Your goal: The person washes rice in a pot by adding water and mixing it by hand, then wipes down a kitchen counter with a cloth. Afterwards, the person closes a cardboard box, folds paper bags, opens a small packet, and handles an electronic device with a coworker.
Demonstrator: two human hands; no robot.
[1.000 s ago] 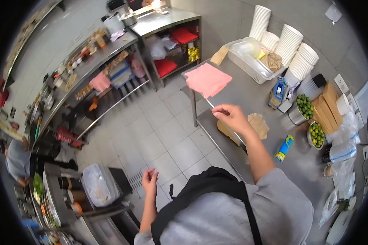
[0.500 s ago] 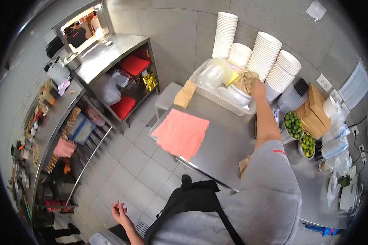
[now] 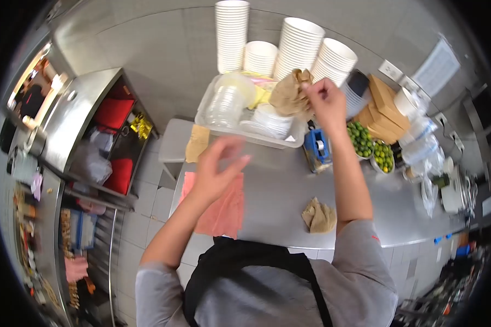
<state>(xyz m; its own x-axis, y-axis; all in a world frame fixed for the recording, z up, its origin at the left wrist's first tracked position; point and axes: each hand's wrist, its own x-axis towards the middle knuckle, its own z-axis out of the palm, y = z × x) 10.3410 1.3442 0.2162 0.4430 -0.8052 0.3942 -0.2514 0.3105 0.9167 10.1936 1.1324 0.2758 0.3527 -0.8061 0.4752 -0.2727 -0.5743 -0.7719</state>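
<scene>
My right hand [image 3: 327,103] pinches the edge of a crumpled brown paper bag [image 3: 292,94], raised over the right end of a white basket [image 3: 251,135]. Clear plastic lids [image 3: 225,106] and white lids [image 3: 270,121] lie in that basket. My left hand [image 3: 219,166], slightly blurred, has its fingers apart and holds nothing. It is above the table, over the upper edge of a pink cloth [image 3: 223,213]. A flat brown paper piece [image 3: 197,143] lies left of the basket.
Stacks of white paper cups [image 3: 299,48] stand behind the basket. To the right are a blue tape dispenser [image 3: 317,147], green limes [image 3: 360,139] in bowls and cardboard boxes [image 3: 384,111]. A crumpled brown cloth [image 3: 318,216] lies on the steel table [image 3: 278,191].
My right hand has lifted the brown paper bag a little from the basket. My left hand has come up from my side to above the table. The view has turned right.
</scene>
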